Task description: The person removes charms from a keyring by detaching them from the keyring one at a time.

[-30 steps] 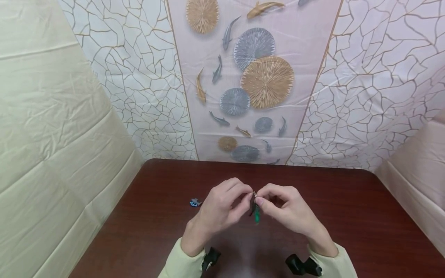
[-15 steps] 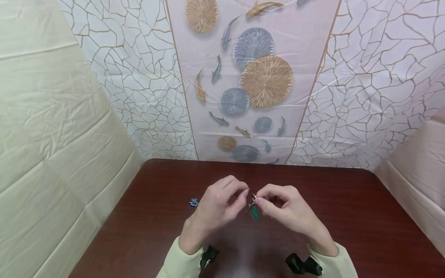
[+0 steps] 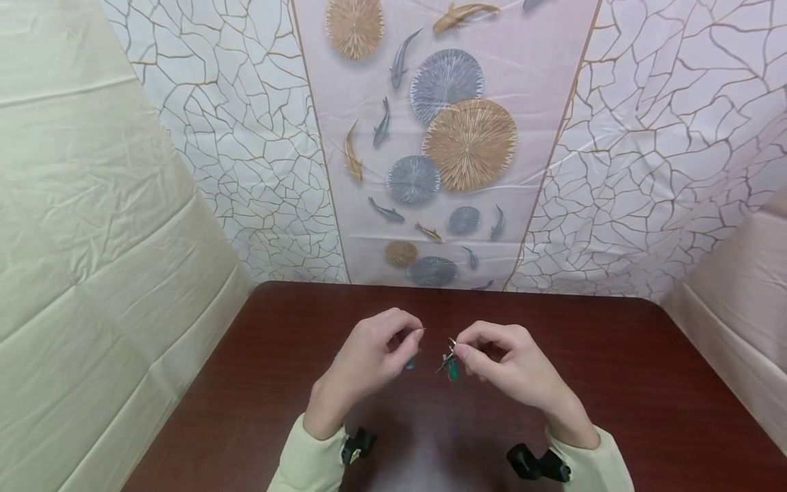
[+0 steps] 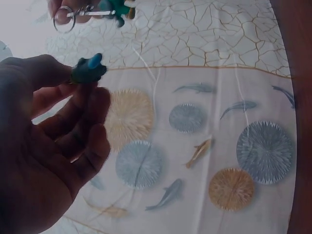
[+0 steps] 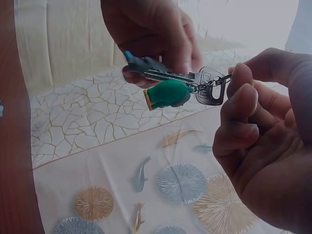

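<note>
1. Dark reddish-brown wood is what I see first: the table (image 3: pixel 258 383) runs under both hands, with cream sheeting to its left and a backdrop printed with fish and round discs behind it.
2. My left hand (image 3: pixel 369 359) hovers above the table, left of centre, fingers curled. In the left wrist view its thumb and fingertips pinch a small dark charm with a blue tip (image 4: pixel 88 69).
3. A clear gap separates the two hands; they do not touch in the head view.
4. Just right of that gap hangs the key bunch (image 3: pixel 451 355), held in the air above the table's middle. The right wrist view shows a green rubbery fob (image 5: pixel 168 94) beside a metal key (image 5: pixel 207 87), both on small links. A ring at the bunch's end shows in the left wrist view.
5. My right hand (image 3: pixel 510 365) has its fingers curled, thumb and forefinger pinching the bunch at its top, so the fob dangles below the fingertips.
6. Pale green sleeves cover both wrists at the near edge.
</note>
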`<action>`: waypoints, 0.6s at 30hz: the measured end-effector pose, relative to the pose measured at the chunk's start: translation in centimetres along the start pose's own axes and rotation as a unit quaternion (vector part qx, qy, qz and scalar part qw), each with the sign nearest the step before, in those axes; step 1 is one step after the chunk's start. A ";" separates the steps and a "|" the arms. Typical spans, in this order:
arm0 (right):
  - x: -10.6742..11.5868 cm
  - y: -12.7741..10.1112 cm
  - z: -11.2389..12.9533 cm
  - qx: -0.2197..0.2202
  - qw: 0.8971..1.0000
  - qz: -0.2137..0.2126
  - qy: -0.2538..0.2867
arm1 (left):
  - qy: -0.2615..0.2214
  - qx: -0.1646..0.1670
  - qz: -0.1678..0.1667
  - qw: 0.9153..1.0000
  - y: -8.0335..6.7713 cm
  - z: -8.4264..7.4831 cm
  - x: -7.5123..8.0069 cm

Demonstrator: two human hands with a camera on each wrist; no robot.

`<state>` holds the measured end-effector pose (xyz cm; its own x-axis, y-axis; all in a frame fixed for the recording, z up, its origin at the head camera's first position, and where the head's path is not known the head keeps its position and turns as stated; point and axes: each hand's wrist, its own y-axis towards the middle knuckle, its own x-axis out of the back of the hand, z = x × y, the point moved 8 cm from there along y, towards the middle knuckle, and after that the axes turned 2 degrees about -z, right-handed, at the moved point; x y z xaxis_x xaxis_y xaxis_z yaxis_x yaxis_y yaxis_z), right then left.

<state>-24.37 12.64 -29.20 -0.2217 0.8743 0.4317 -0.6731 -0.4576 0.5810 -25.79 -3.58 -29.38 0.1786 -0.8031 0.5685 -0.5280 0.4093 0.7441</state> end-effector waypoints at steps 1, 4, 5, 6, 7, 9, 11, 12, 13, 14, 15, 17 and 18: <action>0.1 0.0 -0.1 -0.006 1.000 0.000 -0.002 | 0.001 0.011 0.008 1.000 0.0 0.3 0.0; 0.2 -0.1 -0.5 -0.025 1.000 0.002 -0.006 | 0.002 0.043 0.026 0.999 -0.2 1.2 0.0; 0.2 -0.1 -0.6 -0.027 1.000 0.003 -0.006 | 0.004 0.051 0.027 0.998 -0.2 1.5 0.1; 0.2 0.0 -0.7 -0.032 0.999 0.003 -0.008 | 0.006 0.058 0.029 0.998 -0.2 1.8 0.1; 0.2 0.0 -0.8 -0.034 0.999 0.002 -0.008 | 0.007 0.063 0.031 0.998 -0.3 2.0 0.1; 0.2 0.0 -0.8 -0.033 0.999 0.000 -0.009 | 0.009 0.073 0.036 0.997 -0.5 2.5 0.0; 0.3 0.0 -0.8 -0.031 0.999 -0.001 -0.011 | 0.015 0.083 0.045 0.995 -0.7 3.0 -0.4; 0.3 -0.1 -0.7 -0.031 0.999 -0.002 -0.011 | 0.018 0.090 0.053 0.994 -0.9 3.3 -0.6; 0.3 -0.1 -0.7 -0.030 1.000 -0.002 -0.010 | 0.022 0.095 0.060 0.993 -1.0 3.5 -0.9; 0.3 -0.1 -0.6 -0.028 1.000 -0.001 -0.009 | 0.027 0.099 0.065 0.993 -1.2 3.7 -1.1; 0.4 -0.1 -0.6 -0.027 1.000 0.000 -0.007 | 0.030 0.104 0.069 0.992 -1.3 4.0 -1.3; 0.4 -0.1 -0.7 -0.030 1.000 0.001 -0.008 | 0.035 0.111 0.078 0.990 -1.6 4.4 -1.7; 0.5 -0.1 -0.7 -0.030 1.000 0.001 -0.007 | 0.037 0.115 0.083 0.989 -1.8 4.7 -1.9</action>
<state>-24.90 13.21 -29.56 -0.2133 0.8711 0.4423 -0.7143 -0.4479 0.5377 -29.07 -4.85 -33.42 0.1299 -0.6957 0.7065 -0.7287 0.4162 0.5438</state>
